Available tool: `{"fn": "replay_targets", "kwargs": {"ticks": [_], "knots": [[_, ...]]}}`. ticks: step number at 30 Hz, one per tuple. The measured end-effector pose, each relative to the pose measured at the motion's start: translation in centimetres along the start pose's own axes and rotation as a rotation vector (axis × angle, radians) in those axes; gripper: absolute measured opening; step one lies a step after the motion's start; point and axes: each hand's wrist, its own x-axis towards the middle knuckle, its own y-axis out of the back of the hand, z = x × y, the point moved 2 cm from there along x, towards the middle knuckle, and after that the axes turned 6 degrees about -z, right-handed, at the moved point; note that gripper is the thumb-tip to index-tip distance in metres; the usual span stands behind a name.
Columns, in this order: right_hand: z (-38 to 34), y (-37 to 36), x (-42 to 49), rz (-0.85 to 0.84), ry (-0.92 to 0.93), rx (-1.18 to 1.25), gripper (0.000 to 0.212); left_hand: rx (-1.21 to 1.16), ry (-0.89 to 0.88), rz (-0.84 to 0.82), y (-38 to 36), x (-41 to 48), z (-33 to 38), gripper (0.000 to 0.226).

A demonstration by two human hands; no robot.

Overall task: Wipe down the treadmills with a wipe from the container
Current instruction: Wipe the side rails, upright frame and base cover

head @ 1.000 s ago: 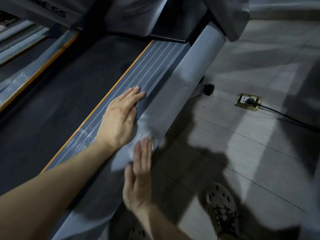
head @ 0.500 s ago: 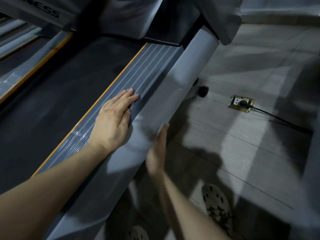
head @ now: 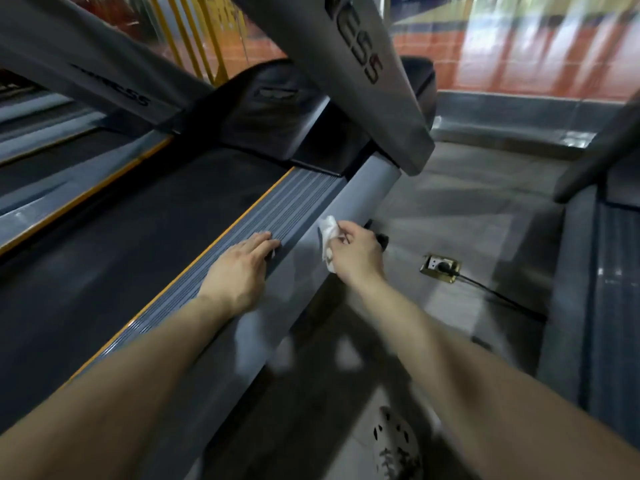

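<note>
A grey treadmill fills the left of the view, with a black belt [head: 121,244], a ribbed side rail [head: 277,206] edged in orange, and a smooth grey side panel [head: 363,192]. My left hand [head: 239,268] rests flat on the ribbed rail with straight fingers. My right hand [head: 356,254] holds a crumpled white wipe [head: 327,233] against the side panel, just right of the rail. The wipe sticks out above and to the left of my fingers. The wipe container is not in view.
A slanted grey upright [head: 363,74] of the treadmill crosses overhead. A brass floor socket [head: 440,268] with a black cable lies on the tiled floor to the right. Another machine [head: 602,271] stands at the far right. My shoe [head: 398,445] shows below.
My right hand has slid forward along the side panel with the wipe, from near my body to beside my left hand. The view has tilted up. My left hand stays on the rail.
</note>
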Motion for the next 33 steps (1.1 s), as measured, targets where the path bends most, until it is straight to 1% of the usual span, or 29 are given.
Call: {"fn": "replay_targets", "kwargs": {"ticks": [2,4,5,7,9,12,14,16,19,21,23,26,29,33], "knots": [[-1.5,2.8,0.1,-0.017,0.01,0.063,0.024,0.057,0.015,-0.124,1.5,0.5,0.4,0.054],[-1.8,4.4,0.3,0.009,-0.028,0.128,0.022,0.113,-0.035,-0.232,2.9,0.3,1.2,0.053],[-1.9,5.0,0.2,0.042,-0.058,0.158,0.021,0.125,-0.073,-0.256,3.6,-0.2,1.8,0.05],[-2.6,5.5,0.0,0.103,-0.123,0.322,0.021,0.15,-0.117,-0.27,5.2,-2.1,2.9,0.046],[-3.7,6.0,-0.6,0.166,-0.119,0.427,0.021,0.195,-0.16,-0.252,6.5,-4.4,4.1,0.049],[-5.4,6.4,-1.5,0.215,-0.017,0.392,0.019,0.264,-0.203,-0.236,8.3,-6.9,5.2,0.051],[-6.9,6.2,-2.2,0.206,0.057,0.345,0.021,0.293,-0.198,-0.192,10.0,-7.9,5.8,0.05],[-8.6,5.9,-3.2,0.177,0.139,0.347,0.02,0.304,-0.202,-0.126,12.4,-8.6,6.3,0.054],[-10.4,4.8,-4.2,0.127,0.265,0.294,0.019,0.303,-0.185,-0.019,17.2,-9.3,6.5,0.046],[-11.5,4.2,-4.5,0.146,0.32,0.238,0.02,0.298,-0.177,0.072,20.7,-9.9,6.6,0.043],[-13.2,4.0,-4.9,0.183,0.359,0.286,0.018,0.298,-0.165,0.157,23.8,-10.7,6.5,0.041],[-18.1,4.4,-6.5,0.241,0.446,0.358,0.019,0.283,-0.139,0.251,27.0,-11.8,5.8,0.043],[-24.3,4.9,-8.4,0.325,0.552,0.404,0.022,0.261,-0.12,0.309,29.1,-12.7,5.3,0.042],[-32.2,4.3,-11.5,0.349,0.686,0.443,0.023,0.307,-0.125,0.377,31.9,-14.0,5.2,0.042]]}}
